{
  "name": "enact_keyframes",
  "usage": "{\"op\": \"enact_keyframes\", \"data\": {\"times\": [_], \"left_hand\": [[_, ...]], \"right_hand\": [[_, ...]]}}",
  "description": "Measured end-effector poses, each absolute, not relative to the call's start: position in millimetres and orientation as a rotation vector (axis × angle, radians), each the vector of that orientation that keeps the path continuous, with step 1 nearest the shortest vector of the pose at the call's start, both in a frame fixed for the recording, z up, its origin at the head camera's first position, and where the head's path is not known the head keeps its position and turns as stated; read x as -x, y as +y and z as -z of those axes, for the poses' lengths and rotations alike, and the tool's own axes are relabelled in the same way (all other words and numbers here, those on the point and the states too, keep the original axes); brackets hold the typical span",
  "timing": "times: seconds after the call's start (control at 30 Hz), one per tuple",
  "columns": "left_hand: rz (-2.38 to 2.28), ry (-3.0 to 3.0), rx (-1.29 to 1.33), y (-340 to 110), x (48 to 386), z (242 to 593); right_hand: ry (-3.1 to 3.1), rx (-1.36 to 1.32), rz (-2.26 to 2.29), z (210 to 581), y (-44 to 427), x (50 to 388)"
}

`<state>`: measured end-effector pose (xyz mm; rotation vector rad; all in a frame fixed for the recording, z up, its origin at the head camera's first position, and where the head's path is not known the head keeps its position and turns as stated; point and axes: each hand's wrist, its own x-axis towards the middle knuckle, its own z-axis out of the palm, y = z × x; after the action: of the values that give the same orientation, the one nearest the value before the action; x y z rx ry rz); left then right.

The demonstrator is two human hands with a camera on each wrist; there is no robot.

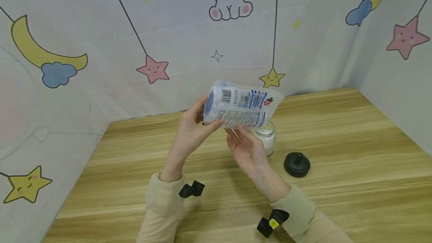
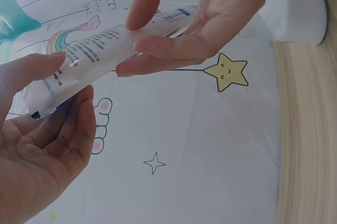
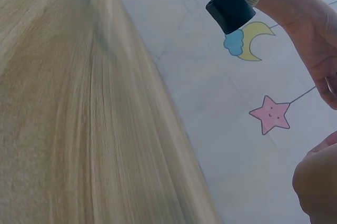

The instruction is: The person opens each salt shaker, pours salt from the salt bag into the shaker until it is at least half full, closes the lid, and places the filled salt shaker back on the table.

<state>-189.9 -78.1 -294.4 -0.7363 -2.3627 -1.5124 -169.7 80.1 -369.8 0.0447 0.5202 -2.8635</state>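
Observation:
A white and blue printed plastic bag [image 1: 241,106] is held on its side over a glass jar [image 1: 269,138] with white contents. My left hand [image 1: 192,128] grips the bag's left end, thumb on the printed face and fingers behind. My right hand [image 1: 248,151] supports the lower edge near the bag's right end, its thumb against the bag. In the left wrist view the bag [image 2: 100,52] slants between my left hand [image 2: 47,145] and my right hand [image 2: 210,23], with the jar [image 2: 289,10] beyond. The right wrist view shows my right hand [image 3: 310,190] only at its edge.
A black round lid with a knob [image 1: 297,164] lies on the wooden table [image 1: 337,134], to the right of the jar. Behind the table hangs a pale cloth [image 1: 189,29] printed with stars, moons and a white animal.

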Motion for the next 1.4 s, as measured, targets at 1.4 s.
{"op": "enact_keyframes", "data": {"times": [1.4], "left_hand": [[1.532,-2.340,0.741,-78.9,190.8,296.4]], "right_hand": [[0.543,-0.009,2.852,370.4,78.2,168.2]]}}
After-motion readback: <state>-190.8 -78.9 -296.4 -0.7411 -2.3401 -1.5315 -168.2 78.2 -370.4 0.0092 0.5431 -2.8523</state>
